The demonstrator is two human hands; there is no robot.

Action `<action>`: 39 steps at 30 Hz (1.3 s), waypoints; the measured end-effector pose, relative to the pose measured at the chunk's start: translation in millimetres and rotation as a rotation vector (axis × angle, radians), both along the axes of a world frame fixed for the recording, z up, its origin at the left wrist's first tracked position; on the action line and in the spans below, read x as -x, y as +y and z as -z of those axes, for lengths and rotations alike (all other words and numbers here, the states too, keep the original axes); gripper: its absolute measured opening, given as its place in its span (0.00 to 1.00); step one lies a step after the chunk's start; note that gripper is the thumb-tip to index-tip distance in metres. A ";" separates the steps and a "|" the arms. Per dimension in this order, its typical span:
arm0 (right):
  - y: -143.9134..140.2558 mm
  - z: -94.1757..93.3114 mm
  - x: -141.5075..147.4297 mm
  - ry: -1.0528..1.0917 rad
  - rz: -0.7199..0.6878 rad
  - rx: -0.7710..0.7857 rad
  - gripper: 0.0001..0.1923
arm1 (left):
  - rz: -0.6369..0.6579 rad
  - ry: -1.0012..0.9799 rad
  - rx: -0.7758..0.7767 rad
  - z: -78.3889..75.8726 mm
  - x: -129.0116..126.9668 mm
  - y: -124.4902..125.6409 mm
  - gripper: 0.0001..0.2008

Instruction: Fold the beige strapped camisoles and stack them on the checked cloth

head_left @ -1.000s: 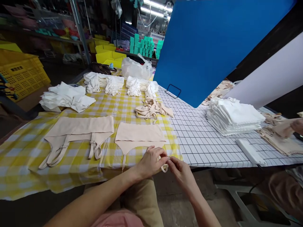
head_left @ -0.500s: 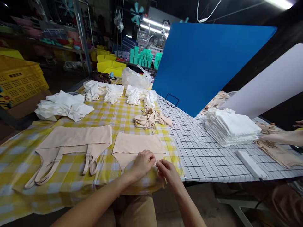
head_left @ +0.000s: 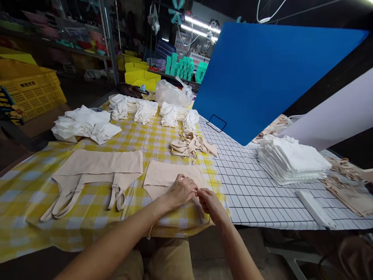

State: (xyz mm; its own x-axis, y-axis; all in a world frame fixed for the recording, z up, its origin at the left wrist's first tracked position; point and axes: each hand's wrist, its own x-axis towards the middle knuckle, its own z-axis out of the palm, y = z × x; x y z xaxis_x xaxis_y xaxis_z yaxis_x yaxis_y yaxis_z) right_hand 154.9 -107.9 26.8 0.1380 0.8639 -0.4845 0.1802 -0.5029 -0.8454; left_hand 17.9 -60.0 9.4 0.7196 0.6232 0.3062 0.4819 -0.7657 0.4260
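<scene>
A beige camisole top [head_left: 170,177] lies flat on the yellow checked tablecloth [head_left: 26,186] near the table's front edge. My left hand [head_left: 181,190] rests on its lower part, fingers curled and pinching the fabric. Just to the right, my right hand [head_left: 210,203] pinches the thin beige strap; the fingertips of both hands meet. To the left a second beige top [head_left: 99,167] is spread flat with its straps trailing toward me.
Behind lie a heap of beige tops [head_left: 190,144], white garment piles [head_left: 84,124], a clear plastic bag [head_left: 171,93], and a stack of folded white pieces [head_left: 291,159] on the gridded white cloth [head_left: 247,186]. A blue board [head_left: 262,77] leans at the back right. Yellow crates [head_left: 32,91] stand left.
Both hands have moved up from the table's front edge onto the beige top, still pinching the strap. A co-worker's hand at the far right has gone from view.
</scene>
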 end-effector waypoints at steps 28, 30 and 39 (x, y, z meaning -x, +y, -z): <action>25.8 30.2 -13.3 -1.011 -0.430 -0.559 0.10 | -0.008 0.280 -0.131 10.7 -2.7 22.6 0.09; 25.9 27.8 -12.8 -1.037 -0.439 -0.543 0.10 | -0.021 0.282 -0.125 11.2 -4.1 24.4 0.10; 28.1 17.8 -6.2 -1.197 -0.494 -0.507 0.09 | -0.128 0.140 0.118 10.8 -2.6 30.9 0.08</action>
